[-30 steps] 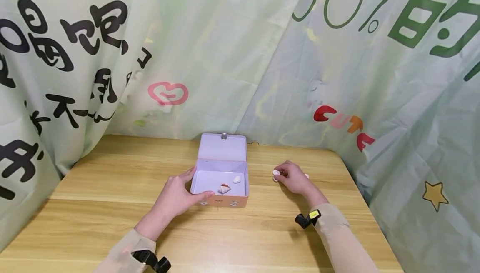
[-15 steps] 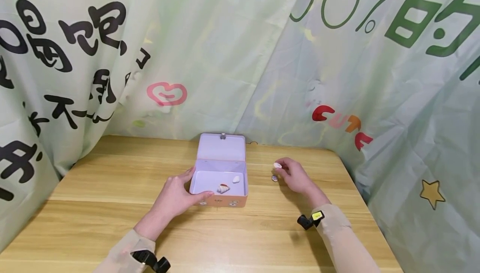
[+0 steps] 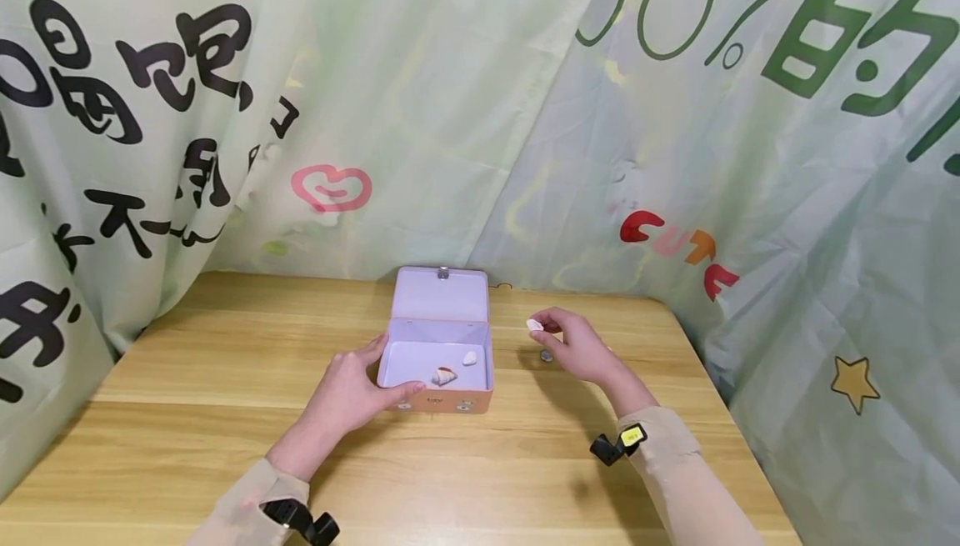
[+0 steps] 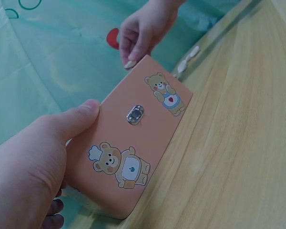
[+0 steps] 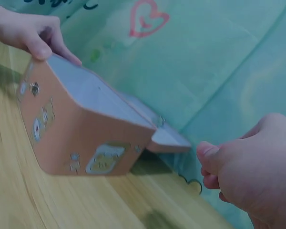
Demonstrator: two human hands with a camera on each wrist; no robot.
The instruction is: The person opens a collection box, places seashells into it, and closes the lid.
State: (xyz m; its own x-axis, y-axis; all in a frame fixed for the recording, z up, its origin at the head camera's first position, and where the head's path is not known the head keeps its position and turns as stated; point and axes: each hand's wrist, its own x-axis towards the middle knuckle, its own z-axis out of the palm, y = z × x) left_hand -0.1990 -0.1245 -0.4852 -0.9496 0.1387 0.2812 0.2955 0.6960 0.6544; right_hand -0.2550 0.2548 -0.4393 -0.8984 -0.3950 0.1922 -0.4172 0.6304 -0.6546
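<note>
An orange tin box (image 3: pixel 450 402) with bear pictures stands on the table, its lilac lid (image 3: pixel 441 294) raised. My left hand (image 3: pixel 347 390) grips the box's left end, thumb at the front rim and fingers along the side. A striped spiral seashell (image 3: pixel 444 376) and a small white seashell (image 3: pixel 469 358) lie inside. My right hand (image 3: pixel 583 352) pinches a white seashell (image 3: pixel 534 325) between thumb and fingertips, above the table and right of the box. In the right wrist view that shell is hidden behind the hand.
A small dark shell (image 3: pixel 546 355) lies on the wooden table (image 3: pixel 480 479) below my right hand. Pale shells (image 4: pixel 182 67) show beyond the box in the left wrist view. A printed curtain (image 3: pixel 420 112) hangs along the table's back and sides.
My right hand has lifted a white seashell off the table and moved left toward the box, uncovering the dark shell. The left hand and the box stay in place.
</note>
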